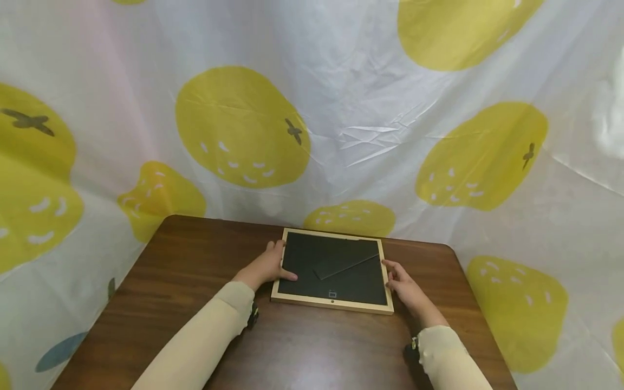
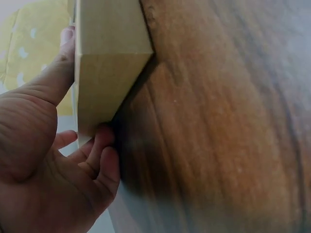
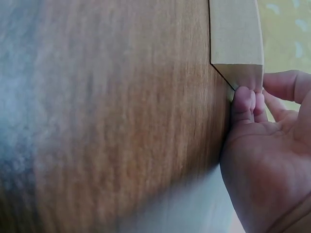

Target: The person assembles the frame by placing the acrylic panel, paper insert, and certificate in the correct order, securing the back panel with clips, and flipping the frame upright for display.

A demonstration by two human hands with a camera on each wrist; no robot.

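A picture frame (image 1: 336, 268) lies flat, its black panel up, on the brown wooden table (image 1: 312, 346). Its rim is light wood, and a slanting outline like a fold-out stand crosses the panel. My left hand (image 1: 265, 265) grips the left side, thumb over the rim onto the panel. Seen from the left wrist, the fingers (image 2: 104, 160) curl against the side of the wooden rim (image 2: 104, 73). On the right side my right hand (image 1: 407, 287) holds the rim; in the right wrist view, fingertips (image 3: 243, 99) press the side and the thumb lies at the top edge.
Behind the table hangs a white curtain (image 1: 351, 141) with yellow fruit prints, close to the table's back edge and the far side of the frame. Bare tabletop shows on both sides and in front. Dark bands sit at both wrists.
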